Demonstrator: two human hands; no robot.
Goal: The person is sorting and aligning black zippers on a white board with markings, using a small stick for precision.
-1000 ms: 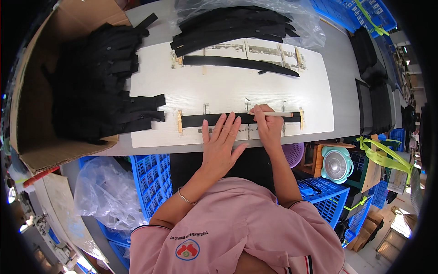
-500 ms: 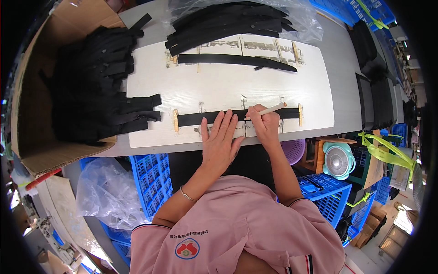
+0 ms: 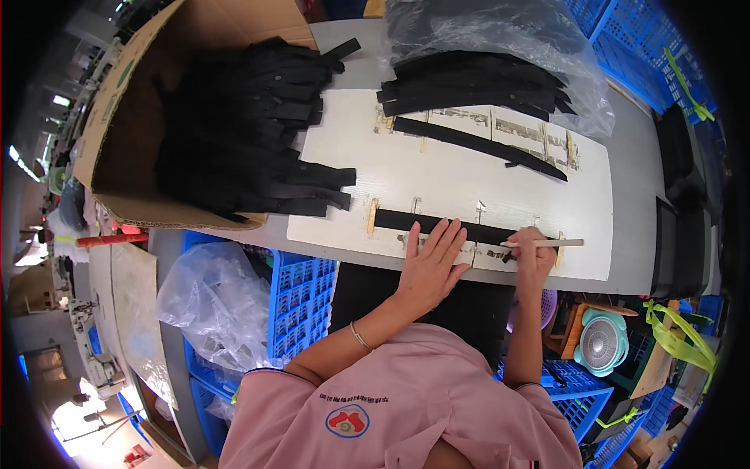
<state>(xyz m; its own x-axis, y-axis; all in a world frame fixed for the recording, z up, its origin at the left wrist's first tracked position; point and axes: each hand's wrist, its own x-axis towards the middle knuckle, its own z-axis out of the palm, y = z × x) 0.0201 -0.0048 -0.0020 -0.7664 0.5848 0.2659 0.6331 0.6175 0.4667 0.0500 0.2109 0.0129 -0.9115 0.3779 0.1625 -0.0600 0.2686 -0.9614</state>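
Note:
A black fabric strip (image 3: 484,232) lies along the near side of a white board (image 3: 344,141), between two tan end stops. Flat on this strip rests my left hand (image 3: 431,264), its fingers spread, pressing near the strip's middle. Further right, my right hand (image 3: 533,256) pinches a pale pencil (image 3: 568,243), which lies nearly level. Its tip is at the strip's near edge; whether it touches cannot be made out. A second black strip (image 3: 484,148) lies slanted across the far part of the board, with a small black scrap beside it.
An open cardboard box (image 3: 129,133) at the left overflows with black strips (image 3: 258,117). Another pile of strips (image 3: 476,82) sits beyond the board beside clear plastic (image 3: 500,27). Blue crates (image 3: 305,301) and a turquoise fan (image 3: 601,344) stand below the table's near edge.
My right hand has moved right along the near strip with the pencil, which is now tilted flatter. My left hand still lies on the strip. The whole view has shifted and turned.

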